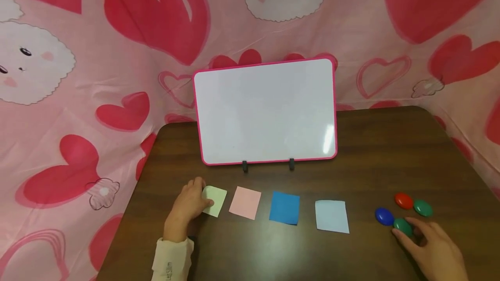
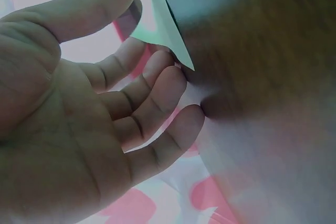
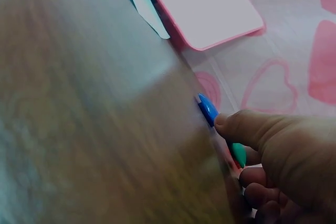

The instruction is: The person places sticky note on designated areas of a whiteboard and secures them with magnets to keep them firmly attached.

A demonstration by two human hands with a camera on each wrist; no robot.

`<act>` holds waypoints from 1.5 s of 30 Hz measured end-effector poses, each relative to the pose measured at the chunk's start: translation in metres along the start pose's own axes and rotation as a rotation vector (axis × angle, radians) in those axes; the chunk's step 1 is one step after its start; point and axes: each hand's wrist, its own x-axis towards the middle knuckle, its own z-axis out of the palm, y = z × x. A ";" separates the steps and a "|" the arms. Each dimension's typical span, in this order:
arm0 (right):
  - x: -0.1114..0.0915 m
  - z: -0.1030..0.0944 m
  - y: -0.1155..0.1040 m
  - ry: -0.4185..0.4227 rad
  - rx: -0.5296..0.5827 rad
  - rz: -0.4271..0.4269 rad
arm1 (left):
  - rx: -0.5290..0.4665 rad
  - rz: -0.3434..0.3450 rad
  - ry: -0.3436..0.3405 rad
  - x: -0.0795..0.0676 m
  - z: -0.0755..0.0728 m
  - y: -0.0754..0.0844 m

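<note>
My left hand (image 1: 189, 200) pinches the pale green sticky note (image 1: 217, 198) at the left end of a row of notes, thumb over its face and fingers at its left edge. In the left wrist view the paper (image 2: 168, 32) bends up beside the thumb. Far to the right, my right hand (image 1: 439, 248) holds a round green magnet (image 1: 402, 227) between thumb and index finger, low over the table. A blue magnet (image 1: 384, 216) lies right against it, and a red magnet (image 1: 404, 200) and another green magnet (image 1: 423, 207) sit just behind.
Pink (image 1: 245, 203), blue (image 1: 284, 208) and light blue (image 1: 332, 216) sticky notes continue the row on the dark wooden table (image 1: 250, 250). Behind them a pink-framed whiteboard (image 1: 265, 112) stands on two black feet. A pink heart-patterned cloth (image 1: 230, 21) hangs around the table.
</note>
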 end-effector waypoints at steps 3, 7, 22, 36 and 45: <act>0.000 0.000 0.001 0.003 0.008 0.009 | -0.013 0.004 0.002 0.001 -0.001 0.001; -0.001 0.000 0.001 -0.008 0.013 0.030 | -0.041 0.034 0.013 0.005 0.000 0.001; 0.002 0.001 0.006 0.015 -0.021 0.032 | -0.122 0.098 0.015 0.013 -0.005 -0.006; 0.002 0.001 0.008 0.052 -0.033 -0.022 | -0.236 0.072 0.043 0.015 -0.007 -0.010; 0.006 0.000 0.009 0.091 -0.027 -0.070 | -0.298 0.094 0.075 0.020 -0.009 -0.014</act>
